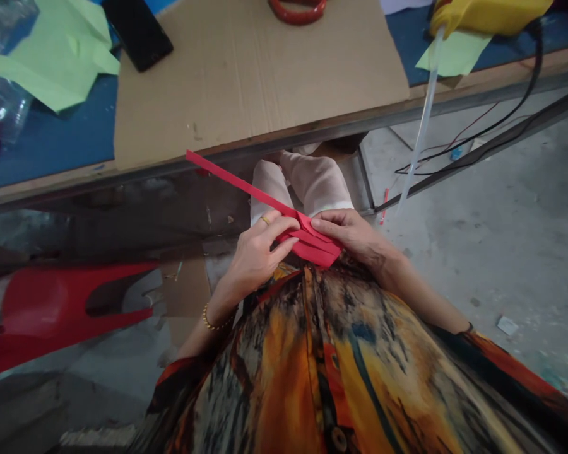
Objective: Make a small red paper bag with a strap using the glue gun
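Red paper strips [317, 252] lie bunched over my lap, with folded or overlapping edges. One long narrow strip reaches from the bunch up and left toward the table edge. My left hand [260, 249], with a ring and a gold bracelet, is closed with thumb and fingers on the left side of the paper. On the opposite side, my right hand [348, 232] pinches the paper, its thumb on top and its other fingers partly hidden beneath. Whether the pieces are joined or loose I cannot tell.
A cardboard sheet [265, 75] covers part of the blue table. A black phone [139, 34], pale green paper [64, 60] and red scissors handles [298, 11] lie there. A yellow glue gun [492, 16] holds a clear stick [422, 120]. A red chair [52, 309] stands left.
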Tool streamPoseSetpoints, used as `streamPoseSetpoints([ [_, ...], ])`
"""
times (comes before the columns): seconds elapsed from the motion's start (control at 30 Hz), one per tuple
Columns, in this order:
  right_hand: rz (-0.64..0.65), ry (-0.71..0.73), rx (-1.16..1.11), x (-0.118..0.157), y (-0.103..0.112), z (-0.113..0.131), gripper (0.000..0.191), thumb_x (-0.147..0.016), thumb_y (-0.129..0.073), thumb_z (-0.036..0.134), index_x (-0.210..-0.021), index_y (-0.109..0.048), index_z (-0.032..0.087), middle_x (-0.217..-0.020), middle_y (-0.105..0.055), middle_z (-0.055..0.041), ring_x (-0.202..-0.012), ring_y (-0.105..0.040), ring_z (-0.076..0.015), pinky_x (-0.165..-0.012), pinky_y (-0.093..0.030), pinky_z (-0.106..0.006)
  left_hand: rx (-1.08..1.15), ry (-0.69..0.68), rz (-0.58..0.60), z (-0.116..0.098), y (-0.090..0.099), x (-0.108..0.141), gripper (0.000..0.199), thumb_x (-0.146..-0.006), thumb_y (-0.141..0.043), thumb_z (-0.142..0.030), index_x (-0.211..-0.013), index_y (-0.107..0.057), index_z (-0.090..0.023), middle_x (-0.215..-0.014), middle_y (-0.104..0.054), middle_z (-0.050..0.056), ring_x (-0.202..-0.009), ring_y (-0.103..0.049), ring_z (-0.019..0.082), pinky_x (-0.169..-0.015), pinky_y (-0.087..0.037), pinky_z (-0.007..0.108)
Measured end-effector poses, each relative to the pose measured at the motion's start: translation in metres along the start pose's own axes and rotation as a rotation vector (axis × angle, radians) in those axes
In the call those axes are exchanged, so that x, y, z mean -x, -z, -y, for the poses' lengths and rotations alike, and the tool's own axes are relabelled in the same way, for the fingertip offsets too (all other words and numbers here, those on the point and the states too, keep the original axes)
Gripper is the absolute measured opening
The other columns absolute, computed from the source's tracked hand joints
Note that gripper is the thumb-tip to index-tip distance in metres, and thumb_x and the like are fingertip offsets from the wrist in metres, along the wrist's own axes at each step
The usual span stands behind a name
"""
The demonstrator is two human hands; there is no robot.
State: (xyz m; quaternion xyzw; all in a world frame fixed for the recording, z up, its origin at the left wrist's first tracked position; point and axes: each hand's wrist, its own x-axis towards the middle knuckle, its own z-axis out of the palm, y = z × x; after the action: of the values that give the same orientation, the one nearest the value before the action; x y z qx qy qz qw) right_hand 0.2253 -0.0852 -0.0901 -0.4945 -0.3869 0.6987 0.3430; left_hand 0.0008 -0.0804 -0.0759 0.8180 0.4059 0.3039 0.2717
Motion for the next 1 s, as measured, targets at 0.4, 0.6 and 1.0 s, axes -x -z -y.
streamPoseSetpoints([
  [0.4,0.075,-0.009,-0.015,0.001,0.0,-0.009,0.052,-0.071,-0.089,0.068,-0.079,-0.072,0.019,-0.068,-0.064,0.0029,-0.059,-0.049,-0.0097,-0.053,-0.038,-0.024,0.041,-0.055,0.042,0.016,0.003,0.013,0.016,-0.104,-0.068,-0.027,-0.115,-0.08,-0.026,-0.13,-0.078,0.009,-0.119,-0.075,0.024,-0.104,-0.061,0.037],
  [0.6,0.1,0.045,0.104,0.0,0.003,-0.01,0.049,-0.079,-0.084,0.065,-0.086,-0.077,0.017,-0.075,-0.069,0.001,-0.065,-0.055,-0.0107,-0.06,-0.042,-0.025,0.138,-0.059,0.005,0.019,-0.004,0.019,0.018,-0.104,-0.069,-0.024,-0.119,-0.079,-0.027,-0.143,-0.075,0.011,-0.134,-0.072,0.026,-0.113,-0.058,0.041],
  [1.0,0.092,0.042,0.184,0.003,0.001,-0.017,0.039,-0.079,-0.086,0.052,-0.094,-0.077,0.017,-0.08,-0.072,-0.0001,-0.071,-0.06,-0.0126,-0.063,-0.045,-0.026,0.359,0.197,-0.069,0.016,-0.021,0.032,0.03,-0.095,-0.08,-0.032,-0.119,-0.066,-0.023,-0.137,-0.076,0.013,-0.118,-0.079,0.026,-0.099,-0.064,0.039],
])
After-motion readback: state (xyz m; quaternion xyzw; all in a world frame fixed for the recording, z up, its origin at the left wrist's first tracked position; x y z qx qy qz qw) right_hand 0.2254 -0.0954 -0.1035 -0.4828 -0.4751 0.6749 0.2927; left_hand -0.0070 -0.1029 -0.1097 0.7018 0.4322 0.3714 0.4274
